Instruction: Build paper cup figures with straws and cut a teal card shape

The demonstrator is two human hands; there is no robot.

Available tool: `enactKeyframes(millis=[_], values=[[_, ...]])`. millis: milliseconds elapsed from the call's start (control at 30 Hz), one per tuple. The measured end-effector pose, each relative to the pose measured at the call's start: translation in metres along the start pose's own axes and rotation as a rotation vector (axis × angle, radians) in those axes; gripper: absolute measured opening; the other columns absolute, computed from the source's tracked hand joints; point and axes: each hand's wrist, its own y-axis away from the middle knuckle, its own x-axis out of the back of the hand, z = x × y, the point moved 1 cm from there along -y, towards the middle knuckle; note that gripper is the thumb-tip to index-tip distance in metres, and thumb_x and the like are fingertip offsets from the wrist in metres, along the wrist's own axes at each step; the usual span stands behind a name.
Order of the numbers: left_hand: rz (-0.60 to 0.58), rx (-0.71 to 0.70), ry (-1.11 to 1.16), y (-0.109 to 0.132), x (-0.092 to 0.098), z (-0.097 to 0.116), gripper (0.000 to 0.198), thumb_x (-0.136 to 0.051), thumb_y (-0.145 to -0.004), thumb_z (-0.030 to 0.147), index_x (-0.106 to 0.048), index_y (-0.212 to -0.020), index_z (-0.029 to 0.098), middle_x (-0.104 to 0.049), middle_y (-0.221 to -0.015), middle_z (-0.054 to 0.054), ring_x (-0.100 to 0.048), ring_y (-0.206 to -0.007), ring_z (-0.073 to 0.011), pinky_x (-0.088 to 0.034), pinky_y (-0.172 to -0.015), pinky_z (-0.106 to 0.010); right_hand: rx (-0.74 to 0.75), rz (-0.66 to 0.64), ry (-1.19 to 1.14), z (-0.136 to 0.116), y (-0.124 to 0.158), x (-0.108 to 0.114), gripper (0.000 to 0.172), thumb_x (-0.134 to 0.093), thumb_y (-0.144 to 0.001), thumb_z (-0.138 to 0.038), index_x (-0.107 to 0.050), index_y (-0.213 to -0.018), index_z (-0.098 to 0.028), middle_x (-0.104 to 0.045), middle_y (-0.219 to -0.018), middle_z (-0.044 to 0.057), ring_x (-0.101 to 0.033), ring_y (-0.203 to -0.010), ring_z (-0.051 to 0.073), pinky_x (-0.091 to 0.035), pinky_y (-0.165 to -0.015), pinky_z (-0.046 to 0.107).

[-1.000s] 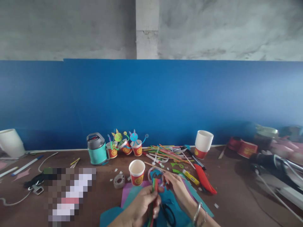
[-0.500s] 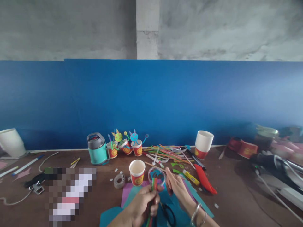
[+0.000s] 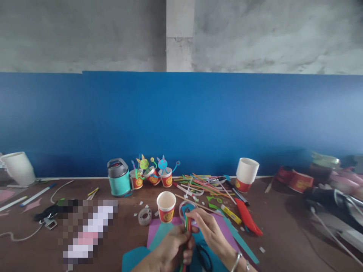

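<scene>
My left hand (image 3: pixel 172 251) is closed round a small bundle of coloured straws (image 3: pixel 187 226), red and green, held upright at the bottom centre. My right hand (image 3: pixel 205 228) reaches across to the bundle's top and pinches the straw tips with its fingertips. Both hands hover over teal and purple paper sheets (image 3: pixel 159 230). Black-handled scissors (image 3: pixel 202 257) lie on the paper under my right wrist. A red and white paper cup (image 3: pixel 166 206) stands just beyond my hands, beside a clear tape roll (image 3: pixel 184 207).
A pile of loose straws (image 3: pixel 201 183), a teal flask (image 3: pixel 118 177), three decorated paper cups (image 3: pixel 151 174), a stack of cups (image 3: pixel 246 174), a tape roll (image 3: pixel 145 216), a red cutter (image 3: pixel 248 219) and cables at both sides crowd the brown table before the blue wall.
My right hand, which was apart to the right of the bundle, has moved left and taken hold of the straw tips. The view shifted slightly.
</scene>
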Motion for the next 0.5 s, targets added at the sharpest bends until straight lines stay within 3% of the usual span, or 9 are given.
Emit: enactKeyframes(millis=[100, 200, 267, 300, 367, 433, 500], values=[[0.02, -0.034, -0.001, -0.002, 0.0, -0.001, 0.036, -0.072, -0.07, 0.044, -0.051, -0.087, 0.019, -0.047, -0.057, 0.008, -0.029, -0.04, -0.0043, -0.011, -0.047, -0.026, 0.012, -0.004, 0.03, 0.006, -0.003, 0.0, 0.046, -0.048, -0.087, -0.056, -0.073, -0.094, -0.019, -0.066, -0.096, 0.01, -0.062, -0.083, 0.023, -0.051, -0.065, 0.029], [0.011, -0.06, -0.005, -0.003, 0.001, 0.001, 0.033, -0.069, -0.073, 0.043, -0.052, -0.088, 0.02, -0.046, -0.058, 0.008, -0.028, -0.041, -0.0044, -0.012, -0.048, -0.025, 0.0, 0.151, 0.119, 0.02, -0.01, 0.006, 0.041, -0.057, -0.081, -0.056, -0.07, -0.093, -0.02, -0.067, -0.092, 0.009, -0.062, -0.08, 0.023, -0.049, -0.065, 0.029], [-0.026, -0.05, -0.012, -0.002, 0.002, 0.002, 0.033, -0.07, -0.073, 0.042, -0.053, -0.09, 0.019, -0.046, -0.057, 0.008, -0.029, -0.041, -0.0047, -0.014, -0.048, -0.025, 0.003, 0.286, 0.262, 0.031, -0.015, 0.013, 0.04, -0.059, -0.077, -0.059, -0.066, -0.071, -0.019, -0.065, -0.07, 0.005, -0.059, -0.067, 0.021, -0.046, -0.061, 0.03], [-0.054, -0.035, -0.018, -0.002, 0.002, 0.002, 0.034, -0.07, -0.073, 0.042, -0.054, -0.091, 0.018, -0.047, -0.057, 0.008, -0.03, -0.04, -0.0048, -0.015, -0.048, -0.025, -0.007, 0.311, 0.332, 0.035, -0.018, 0.018, 0.046, -0.056, -0.078, -0.061, -0.059, -0.057, -0.02, -0.06, -0.059, 0.004, -0.055, -0.058, 0.019, -0.044, -0.057, 0.029], [-0.109, -0.001, -0.027, -0.003, 0.003, 0.002, 0.035, -0.072, -0.072, 0.041, -0.055, -0.092, 0.017, -0.048, -0.056, 0.007, -0.033, -0.04, -0.005, -0.017, -0.047, -0.025, -0.026, 0.305, 0.43, 0.036, -0.024, 0.024, 0.054, -0.048, -0.083, -0.061, -0.051, -0.047, -0.021, -0.053, -0.048, 0.002, -0.051, -0.05, 0.018, -0.041, -0.055, 0.031], [-0.136, 0.029, -0.021, -0.005, 0.004, 0.0, 0.036, -0.073, -0.07, 0.04, -0.057, -0.092, 0.016, -0.049, -0.054, 0.006, -0.035, -0.039, -0.0059, -0.021, -0.047, -0.025, 0.042, 0.301, 0.504, 0.023, -0.029, 0.025, 0.045, -0.047, -0.085, -0.054, -0.06, -0.058, -0.021, -0.061, -0.059, 0.005, -0.057, -0.059, 0.021, -0.044, -0.061, 0.033], [-0.122, 0.038, -0.001, -0.008, 0.005, -0.003, 0.031, -0.074, -0.071, 0.036, -0.059, -0.088, 0.016, -0.049, -0.051, 0.006, -0.035, -0.037, -0.0065, -0.024, -0.045, -0.025, 0.197, 0.289, 0.584, -0.002, -0.033, 0.015, 0.026, -0.053, -0.084, -0.042, -0.066, -0.089, -0.021, -0.068, -0.089, 0.008, -0.061, -0.083, 0.025, -0.046, -0.075, 0.035]])
